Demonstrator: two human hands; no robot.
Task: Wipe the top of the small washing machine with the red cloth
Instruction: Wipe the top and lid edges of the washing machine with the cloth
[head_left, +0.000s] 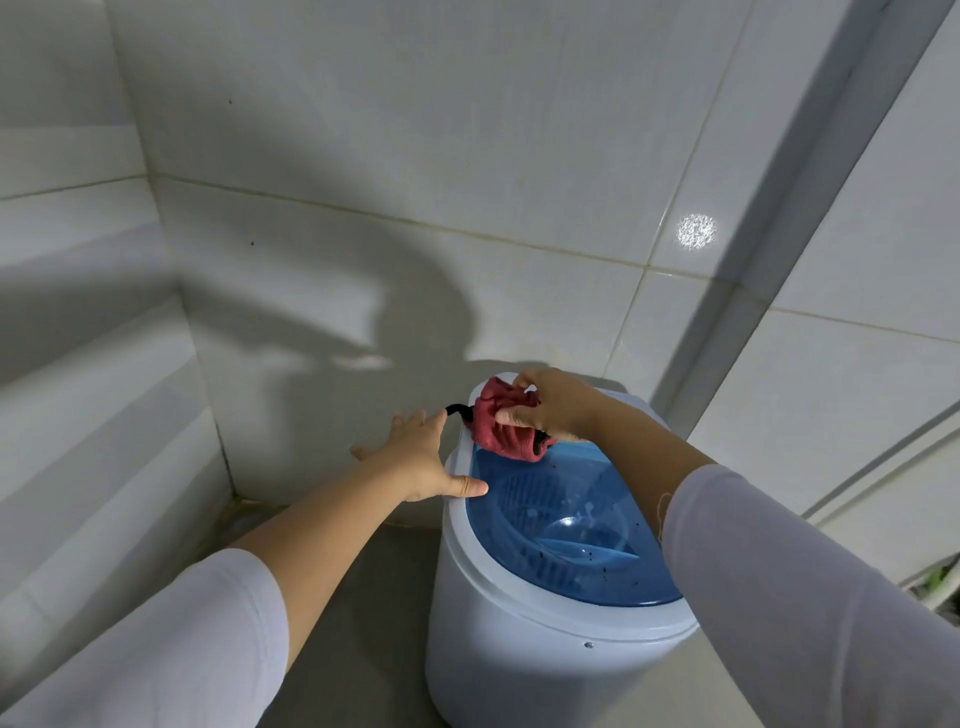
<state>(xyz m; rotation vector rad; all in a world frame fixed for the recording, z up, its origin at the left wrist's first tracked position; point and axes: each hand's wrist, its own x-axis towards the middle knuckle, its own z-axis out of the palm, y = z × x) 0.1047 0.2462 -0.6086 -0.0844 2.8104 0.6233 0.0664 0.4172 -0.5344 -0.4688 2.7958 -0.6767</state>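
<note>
A small white washing machine (519, 639) with a see-through blue lid (561, 525) stands on the floor in a tiled corner. My right hand (550, 405) is closed around the bunched red cloth (501, 421) at the far left part of the machine's top, where white rim meets blue lid. My left hand (421, 457) is spread open to the left of the machine, its thumb resting on the white rim. A black cord end (458, 410) sticks out behind the cloth.
White tiled walls (363, 208) close in behind and to the left. A grey vertical frame (769, 260) runs up at the right. Grey floor (363, 597) lies in front of and to the left of the machine.
</note>
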